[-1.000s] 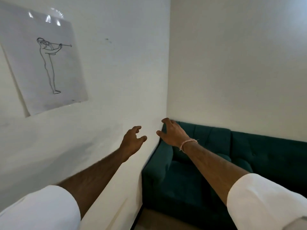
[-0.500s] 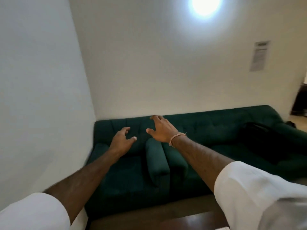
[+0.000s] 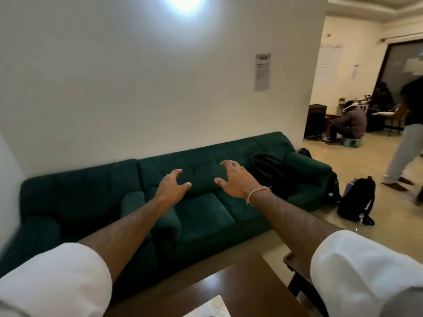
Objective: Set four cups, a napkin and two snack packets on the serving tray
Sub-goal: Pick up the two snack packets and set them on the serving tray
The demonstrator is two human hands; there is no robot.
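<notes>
Left hand (image 3: 171, 187): raised in the air ahead of the body, fingers curled and spread, holding nothing. White sleeve rolled above the forearm.

Right hand (image 3: 235, 180): level with the left and apart from it, fingers likewise curled and spread, holding nothing. A thin thread band sits at the wrist.

Task items: cups, napkin, snack packets and serving tray are none of them in view. A pale patterned corner (image 3: 210, 308) shows at the bottom edge, lying on the table; whether it is the tray or the napkin cannot be told. Handling, as a judgement only: cups likely light and rigid, best taken around the body; a napkin soft and limp, to be pinched at an edge; packets light, crinkly and slippery, best held by a sealed end.

Surface: dark brown wooden table (image 3: 240, 291), glossy, its far corner near the lower centre of the view.

Room: green sofa (image 3: 206, 216) against a white wall; a black bag (image 3: 272, 172) on its right seat. A backpack (image 3: 357, 200) stands on the pale tiled floor beyond the sofa's right end. A notice (image 3: 262, 72) is taped to the wall. Further right, a seated person (image 3: 350, 124) and a walking person (image 3: 405, 138).
</notes>
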